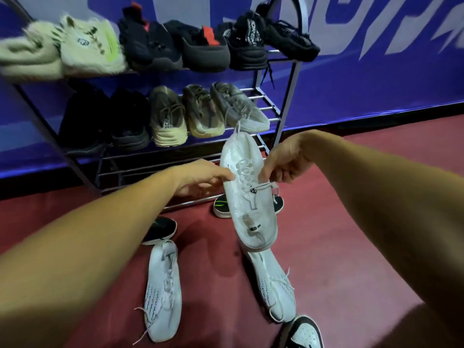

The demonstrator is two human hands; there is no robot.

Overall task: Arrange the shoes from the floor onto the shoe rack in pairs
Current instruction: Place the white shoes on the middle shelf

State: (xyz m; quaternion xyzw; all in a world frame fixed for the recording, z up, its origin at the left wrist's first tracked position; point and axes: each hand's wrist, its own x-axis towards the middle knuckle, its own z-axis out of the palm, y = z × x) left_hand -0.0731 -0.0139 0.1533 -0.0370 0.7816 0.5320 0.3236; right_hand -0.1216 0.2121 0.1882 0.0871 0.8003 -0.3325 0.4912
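I hold a white mesh sneaker in the air in front of the shoe rack, toe pointing at the rack. My left hand grips its left side and my right hand pinches its right edge near the laces. On the red floor lie two white sneakers, a black sneaker, and a black shoe with green marks partly hidden behind the held sneaker. The rack's top tier carries pale green and black shoes; the middle tier has black, tan and grey ones.
The rack's lowest tier shows bare metal bars. A blue wall banner stands behind the rack. A black-and-white shoe sits at the bottom edge. Red floor stretches to the right.
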